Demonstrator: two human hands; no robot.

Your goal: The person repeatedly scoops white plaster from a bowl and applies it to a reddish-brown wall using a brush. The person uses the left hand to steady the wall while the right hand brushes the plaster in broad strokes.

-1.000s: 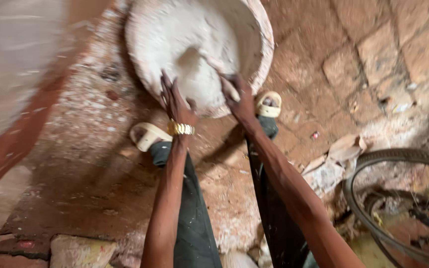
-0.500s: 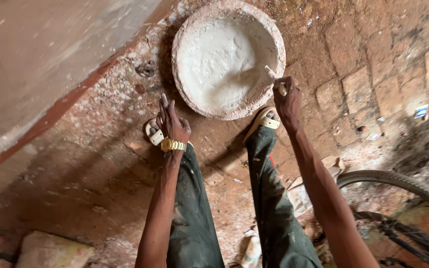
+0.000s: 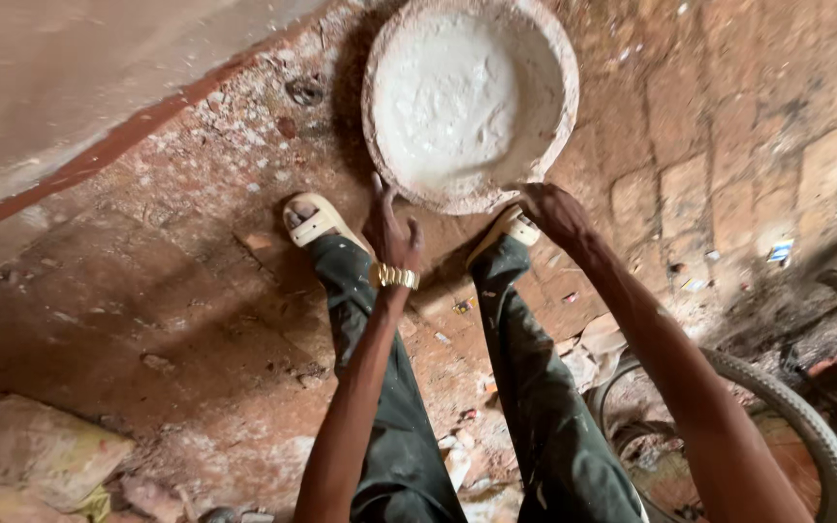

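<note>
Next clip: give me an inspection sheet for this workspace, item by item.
Surface: brick floor, reddish, dusty, flecked with white.
Job's things: round pan holding white paste, standing on the floor ahead of the person's feet.
Clutter: rubble bits, crumpled sack at lower left.
Hands: left hand open near the pan's near rim, contact unclear; right hand at the rim, grip hidden.
Cables: nothing seen.
Surroundings: plastered wall at left, bicycle wheel at lower right, pale sandals on both feet.
</note>
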